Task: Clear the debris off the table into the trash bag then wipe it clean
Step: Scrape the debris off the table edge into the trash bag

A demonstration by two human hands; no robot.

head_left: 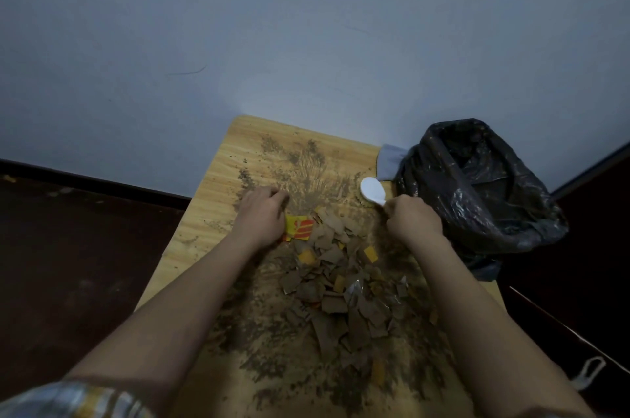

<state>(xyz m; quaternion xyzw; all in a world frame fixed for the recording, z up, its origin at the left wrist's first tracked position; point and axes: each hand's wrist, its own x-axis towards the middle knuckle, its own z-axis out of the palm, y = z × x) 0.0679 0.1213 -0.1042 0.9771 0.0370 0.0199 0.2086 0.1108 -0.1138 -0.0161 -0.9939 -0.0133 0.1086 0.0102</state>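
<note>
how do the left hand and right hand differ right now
The right hand grips a white brush by its handle; the left hand holds no tool, its fingers curled in the dirt. The right hand is beside the black trash bag, the left beside a yellow-red scrap. Both are over the dirty table.

**A:** ok what's around the edges of this shot?

**B:** pale blue-grey wall filling the top half, with a faint dark scuff on its left part. Dark baseboard under it, then a dark reddish floor. Some white looped cord near the bottom right corner.
</note>
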